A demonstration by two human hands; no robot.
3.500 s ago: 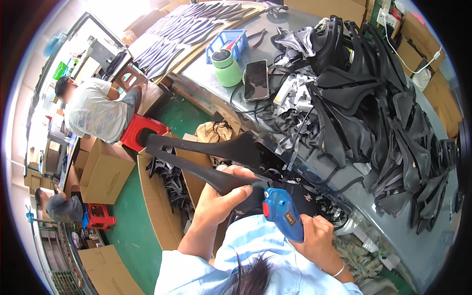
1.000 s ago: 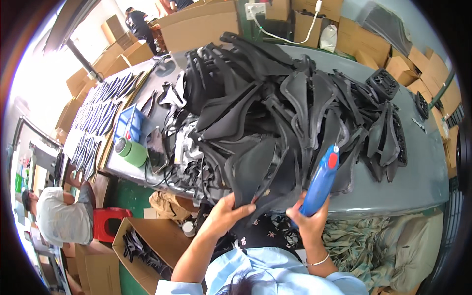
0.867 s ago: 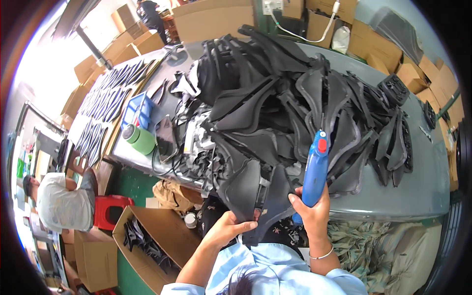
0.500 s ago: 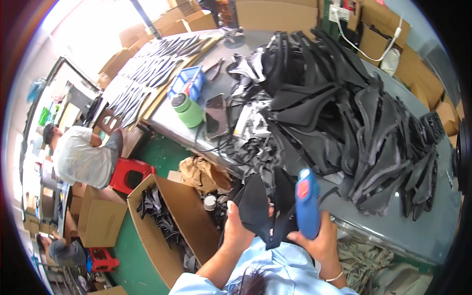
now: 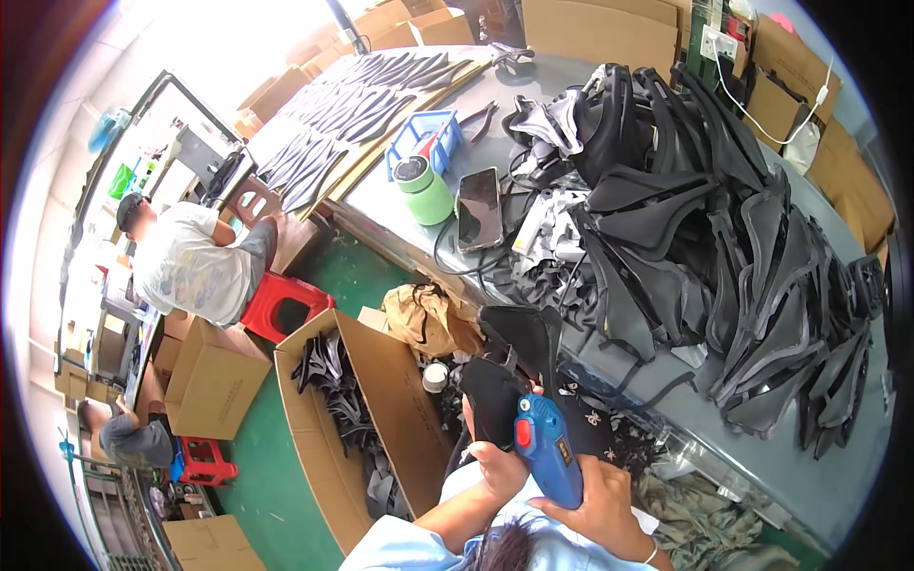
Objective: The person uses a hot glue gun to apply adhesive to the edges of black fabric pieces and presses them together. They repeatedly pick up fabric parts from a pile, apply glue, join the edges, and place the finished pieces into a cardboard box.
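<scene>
My right hand (image 5: 602, 509) is wrapped round the lower body of a blue cordless power tool (image 5: 552, 457) with a red button. The tool's narrow tip points away from me, against or just over a black padded fabric piece (image 5: 490, 395). That piece is in my left hand (image 5: 497, 468), thumb in front and the other fingers mostly hidden behind it. A second black lobe (image 5: 524, 338) stands up beyond it toward the table edge; whether the two are one piece I cannot tell. A loose black strip (image 5: 657, 395) hangs at the table edge.
A heap of black padded pieces (image 5: 762, 285) covers the grey table (image 5: 819, 495). Phone (image 5: 479, 209), green bottle (image 5: 424, 193), blue basket (image 5: 443, 143) and pliers (image 5: 481, 119) lie farther left. An open carton (image 5: 390, 409) of scraps stands on my left. Two people sit on red stools (image 5: 286, 303).
The blue tool has come down and leftward, with its tip now at the black piece. My left hand has shifted right and lower, and the view has turned somewhat left.
</scene>
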